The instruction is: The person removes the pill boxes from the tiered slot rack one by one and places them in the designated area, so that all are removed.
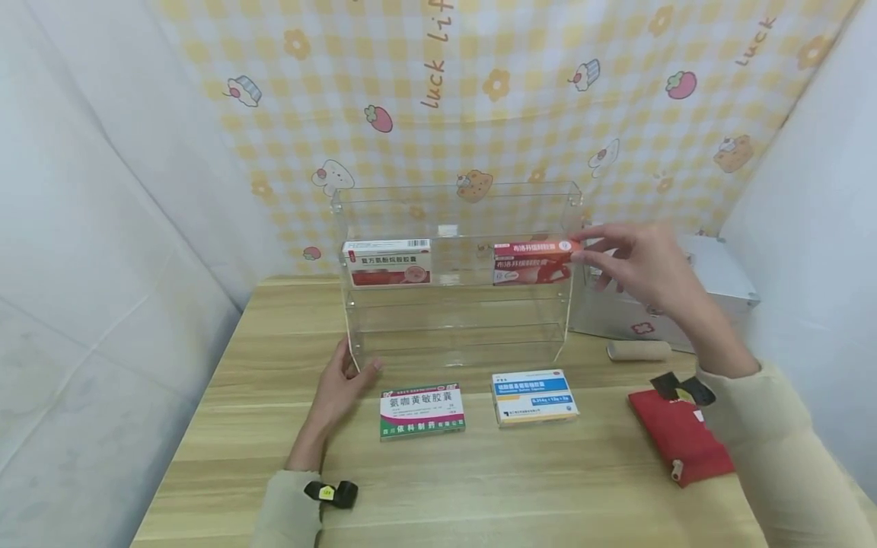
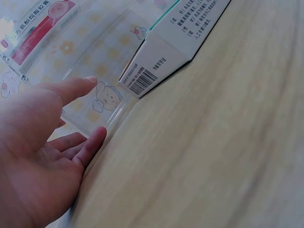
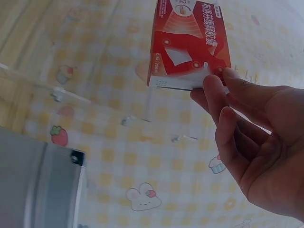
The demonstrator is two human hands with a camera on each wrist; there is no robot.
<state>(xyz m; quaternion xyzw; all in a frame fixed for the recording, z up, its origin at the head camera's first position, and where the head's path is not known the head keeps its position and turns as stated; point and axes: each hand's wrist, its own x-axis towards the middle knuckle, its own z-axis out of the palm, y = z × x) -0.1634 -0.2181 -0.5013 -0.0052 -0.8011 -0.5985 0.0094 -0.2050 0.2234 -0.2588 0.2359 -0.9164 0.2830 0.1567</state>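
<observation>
A clear acrylic display rack (image 1: 457, 356) stands on the wooden table. My right hand (image 1: 637, 262) pinches the right end of a red medicine box (image 1: 527, 270) at the right of the rack's upper tier. In the right wrist view, thumb and fingertips hold that box (image 3: 190, 45) by its corner. My left hand (image 1: 342, 388) holds the rack's lower left corner, thumb in front and other fingers beside the side panel. In the left wrist view, that hand (image 2: 47, 152) straddles the clear edge. A white-and-red medicine box (image 1: 389, 265) sits at the upper tier's left.
In front of the rack lie a green-and-white medicine box (image 1: 422, 412) and a blue-and-white one (image 1: 534, 397). At right are a silver case (image 1: 719, 266), a beige cylinder (image 1: 639, 350) and a red pouch (image 1: 678, 434). A checked cloth (image 1: 411, 61) hangs behind.
</observation>
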